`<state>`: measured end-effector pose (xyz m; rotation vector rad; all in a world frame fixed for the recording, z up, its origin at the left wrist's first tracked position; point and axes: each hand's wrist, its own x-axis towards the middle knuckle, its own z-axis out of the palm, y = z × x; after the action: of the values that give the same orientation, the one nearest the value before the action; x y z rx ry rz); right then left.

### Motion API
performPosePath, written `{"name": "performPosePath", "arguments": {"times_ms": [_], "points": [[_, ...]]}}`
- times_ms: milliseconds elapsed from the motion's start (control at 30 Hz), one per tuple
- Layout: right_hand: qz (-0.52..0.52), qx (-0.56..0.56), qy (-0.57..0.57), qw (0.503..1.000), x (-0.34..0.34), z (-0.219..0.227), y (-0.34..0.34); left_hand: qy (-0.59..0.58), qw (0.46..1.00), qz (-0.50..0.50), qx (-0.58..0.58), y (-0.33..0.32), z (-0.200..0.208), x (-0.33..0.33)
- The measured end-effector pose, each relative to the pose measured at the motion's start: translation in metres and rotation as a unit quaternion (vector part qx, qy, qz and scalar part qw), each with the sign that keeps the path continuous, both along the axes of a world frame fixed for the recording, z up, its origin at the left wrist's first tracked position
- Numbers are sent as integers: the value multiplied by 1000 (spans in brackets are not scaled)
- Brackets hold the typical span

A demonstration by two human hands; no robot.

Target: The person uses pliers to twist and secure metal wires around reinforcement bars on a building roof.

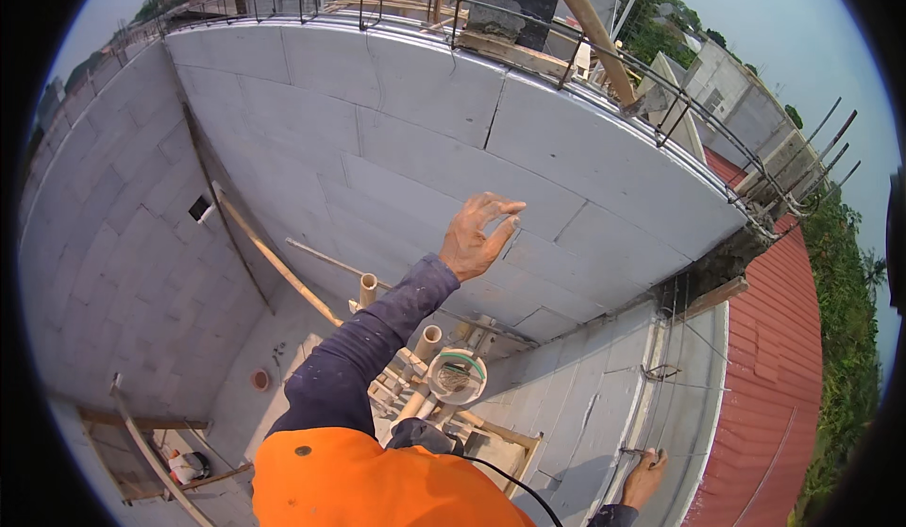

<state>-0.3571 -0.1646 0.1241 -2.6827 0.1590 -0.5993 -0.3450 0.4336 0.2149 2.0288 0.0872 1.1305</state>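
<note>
Up in the middle goes the left hand (483,233), thumb and fingers curved with a clear gap between them, nothing visible in the grip, a little blur on the fingertips! Low on the right, the right hand (644,480) bends its fingers at a dark metal tie (629,451), and that tie sits along the top of the right-hand wall (576,409); whether the fingers close on it, I cannot tell. Farther up that same wall top, there's a wire loop (661,373) among thin rods.

Between the 2 arms, an orange garment (377,480) fills the lower edge, a dark sleeve (368,334) reaching up from it, a black cable (519,480) curving off to the right. Below, a pale bucket (457,397) with a green band inside its rim stands among bamboo poles.

Behind the left hand, the big grey block wall (406,121) sweeps across, a rebar cage (363,6) running along its top! A bamboo pole (595,32) slants above it. Far left, another block wall (104,244) shows 1 dark square hole (200,209). Out right, it's a red ribbed roof (764,367), then greenery (840,367)!
</note>
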Motion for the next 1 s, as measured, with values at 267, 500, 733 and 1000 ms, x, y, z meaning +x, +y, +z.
{"name": "performPosePath", "arguments": {"times_ms": [267, 500, 733, 1000], "points": [[-16, 60, 202, 977, -34, -17, -23, -39, 875, 441, 198, 372, 192, 50], [-72, 36, 155, 985, -34, -27, -40, 274, 812, 479, 192, 341, 224, 63], [-1, 209, 227, 951, -35, -44, -61, 254, 813, 458, 254, 339, 247, 59], [-40, 94, 190, 977, -34, -39, -40, 74, 782, 532, 316, 345, 301, 18]]}}
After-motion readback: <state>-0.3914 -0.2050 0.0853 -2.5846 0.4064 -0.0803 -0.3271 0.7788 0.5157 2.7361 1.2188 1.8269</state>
